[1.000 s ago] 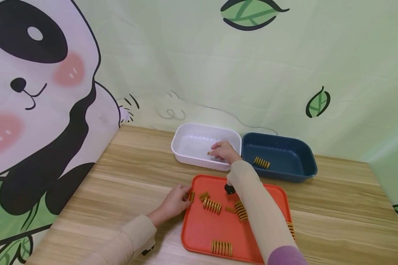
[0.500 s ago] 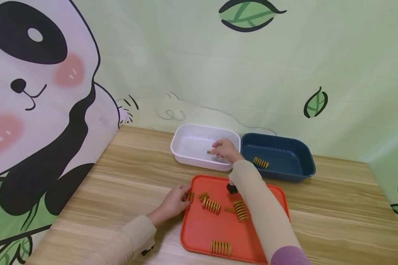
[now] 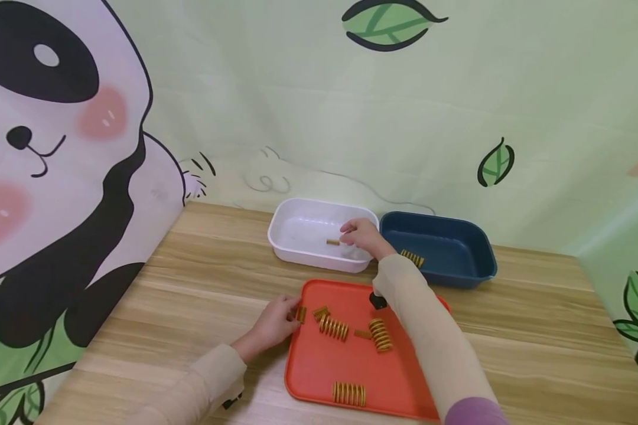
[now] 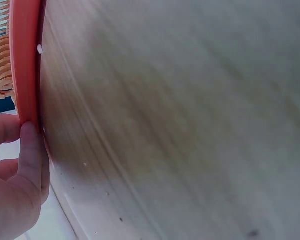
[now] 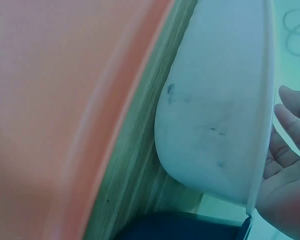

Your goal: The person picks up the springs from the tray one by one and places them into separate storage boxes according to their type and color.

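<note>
My right hand [image 3: 363,234] reaches into the white bin [image 3: 282,251], thumb and fingers apart in the right wrist view, holding nothing. Just left of its fingertips a small gold coil spring [image 3: 332,242] lies on the bin's floor. My left hand [image 3: 273,323] pinches the left rim of the red tray [image 3: 319,366], with the thumb and fingers on either side of the rim in the left wrist view. Near those fingers lies a small spring [image 3: 300,314]. Larger springs [image 3: 333,327] and more small ones lie on the tray, one large spring [image 3: 349,394] at its front edge.
A dark blue bin [image 3: 484,276] stands right beside the white one and has a large spring [image 3: 412,258] in it. Both bins sit behind the tray on the wooden table [image 3: 207,265], close to the printed backdrop [image 3: 298,106]. My right sleeve covers the tray's right side.
My right hand has let go of the small spring, which now lies in the white bin, and drawn slightly back from it. The left hand keeps its place on the tray; the view has shifted slightly.
</note>
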### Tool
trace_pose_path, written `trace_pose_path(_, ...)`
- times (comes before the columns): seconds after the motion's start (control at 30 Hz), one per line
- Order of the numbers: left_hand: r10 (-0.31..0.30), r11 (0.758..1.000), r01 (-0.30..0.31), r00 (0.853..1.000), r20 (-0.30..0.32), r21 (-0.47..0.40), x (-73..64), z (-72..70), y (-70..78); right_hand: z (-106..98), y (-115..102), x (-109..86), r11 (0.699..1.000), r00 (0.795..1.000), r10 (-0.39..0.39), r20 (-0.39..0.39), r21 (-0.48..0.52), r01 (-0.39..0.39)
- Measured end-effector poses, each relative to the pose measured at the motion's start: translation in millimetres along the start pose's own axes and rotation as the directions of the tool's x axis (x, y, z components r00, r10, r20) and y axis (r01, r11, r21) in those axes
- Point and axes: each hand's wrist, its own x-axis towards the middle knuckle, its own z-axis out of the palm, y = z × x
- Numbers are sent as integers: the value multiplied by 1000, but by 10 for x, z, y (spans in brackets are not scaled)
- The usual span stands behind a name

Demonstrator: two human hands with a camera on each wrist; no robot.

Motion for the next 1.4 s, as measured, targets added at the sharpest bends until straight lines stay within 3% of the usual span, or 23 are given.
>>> trace_pose_path(0.2,-7,1000,7,1000,8,-5,11,22,-6,-60,-12,-90,1000,1000,-26,8,-15,26)
trace_pose_path(0.67,-19,1000,19,1000,-19,7,30,21,12,-202,-35,-307,979,983,-184,15,-84,185)
trace_pose_path(0.87,-18,1000,18,1000,-12,11,37,34,14,-259,-12,-408,970,981,-193,32,-144,196)
trace_pose_path(1.4,-32,999,32,999,-11,1,39,30,22,-353,-6,-626,961,970,-231,70,-141,239)
